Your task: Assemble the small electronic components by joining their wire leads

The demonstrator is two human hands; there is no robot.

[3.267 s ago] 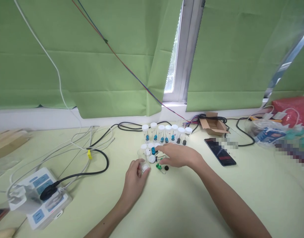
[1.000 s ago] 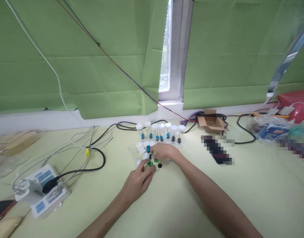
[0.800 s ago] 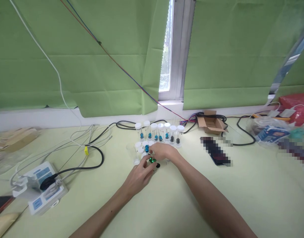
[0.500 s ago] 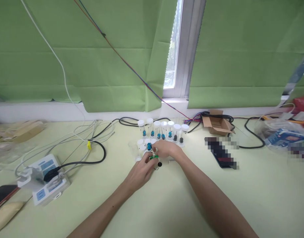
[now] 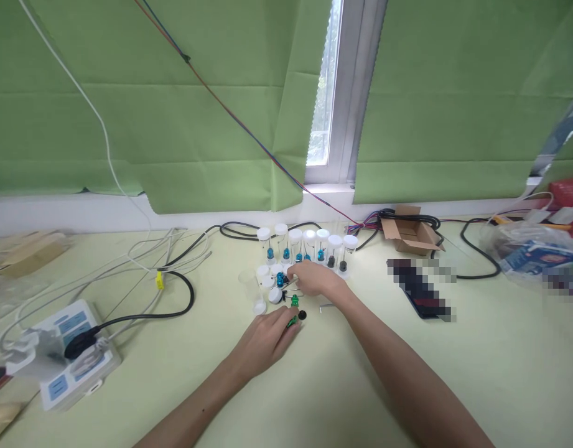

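Daylight enters by the window strip [image 5: 321, 127] beyond the far edge of the worktop [image 5: 384, 386], bright against green curtains [image 5: 211, 137], and glints on white lids [image 5: 309, 235]. The worktop is evenly lit, with a soft shadow toward its near side. Wide-angle stretch skews the power strip [image 5: 57, 389] near the left edge; coarse pixel blocks obscure the phone [image 5: 421, 307]. Small green parts [image 5: 294, 301] look soft.

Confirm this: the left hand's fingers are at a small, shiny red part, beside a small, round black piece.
The colour is wrong: the head view shows a small, shiny green part, not red, at the left hand's fingers, beside the small, round black piece.
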